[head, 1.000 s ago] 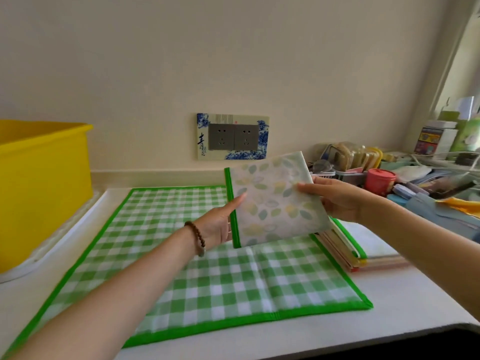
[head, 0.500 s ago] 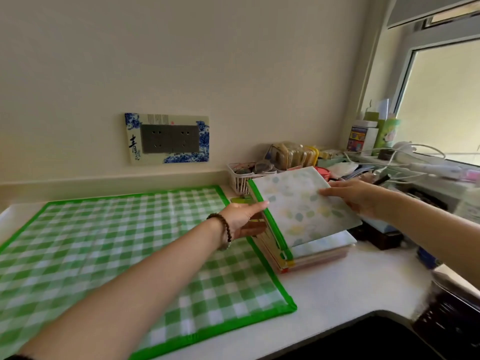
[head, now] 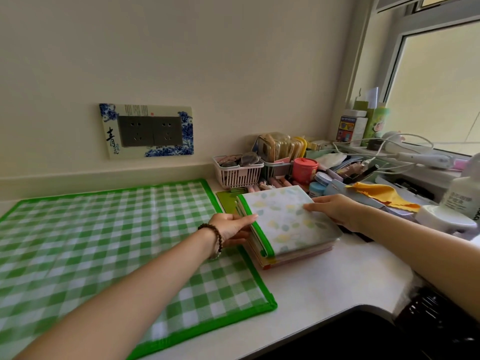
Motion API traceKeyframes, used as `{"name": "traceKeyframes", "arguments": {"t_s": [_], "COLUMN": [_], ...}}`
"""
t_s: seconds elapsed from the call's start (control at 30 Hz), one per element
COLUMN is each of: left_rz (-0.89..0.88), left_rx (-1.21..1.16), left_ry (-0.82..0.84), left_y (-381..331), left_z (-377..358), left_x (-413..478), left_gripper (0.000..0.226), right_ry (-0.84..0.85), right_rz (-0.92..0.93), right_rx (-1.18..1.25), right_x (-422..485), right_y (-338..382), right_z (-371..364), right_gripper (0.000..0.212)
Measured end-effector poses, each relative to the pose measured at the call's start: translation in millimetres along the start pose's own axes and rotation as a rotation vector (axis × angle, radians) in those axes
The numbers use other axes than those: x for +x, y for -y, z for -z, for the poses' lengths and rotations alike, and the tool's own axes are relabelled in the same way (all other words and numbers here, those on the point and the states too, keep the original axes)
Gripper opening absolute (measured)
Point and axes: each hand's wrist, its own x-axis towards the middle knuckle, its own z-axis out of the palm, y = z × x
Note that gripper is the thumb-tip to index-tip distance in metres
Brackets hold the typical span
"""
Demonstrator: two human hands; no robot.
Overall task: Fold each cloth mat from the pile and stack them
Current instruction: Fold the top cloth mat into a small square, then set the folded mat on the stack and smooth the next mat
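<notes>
- Left hand (head: pixel 232 228) is pinching the green-edged side of the folded leaf-print mat (head: pixel 285 219), grip closed on it.
- Right hand (head: pixel 335 210) is pressing flat on the mat's far side, atop the stack (head: pixel 298 253) on the bench (head: pixel 324 287).

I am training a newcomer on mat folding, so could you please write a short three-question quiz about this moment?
1. True or false: the leaf mat lies on top of the stack.
2. Which hand touches the mat's green-trimmed edge? A) left hand B) right hand
3. What lies spread flat to the left of the stack?

Key: 1. True. 2. A; the right hand rests on the far right edge. 3. The checked mat.
</notes>
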Motion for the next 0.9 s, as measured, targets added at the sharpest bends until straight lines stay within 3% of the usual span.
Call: {"name": "traceKeyframes", "arguments": {"t_s": [0.37,0.6,0.8,0.9], "left_rz": [-0.033,-0.141,-0.246,-0.257], "left_rx": [-0.009,0.111,0.378,0.614], "left_ry": [-0.033,0.005,-0.075,-0.133], "left_y": [5,2,17,37], "left_z": [9,64,137,173], "left_x": [-13,-44,-86,-110], "left_gripper": [0.037,0.038,0.023,0.031], "right_ry": [-0.056,-0.068,0.222,0.354], "right_rz": [0.095,0.473,0.656,0.680], "right_rx": [-0.047,-0.104,-0.012,-0.109], "right_x": [-4,-47,-107,-119], "right_y": [6,58,91,91], "right_z": [1,-25,-122,-177], "right_gripper": [0.050,0.046,0.046,0.053]}}
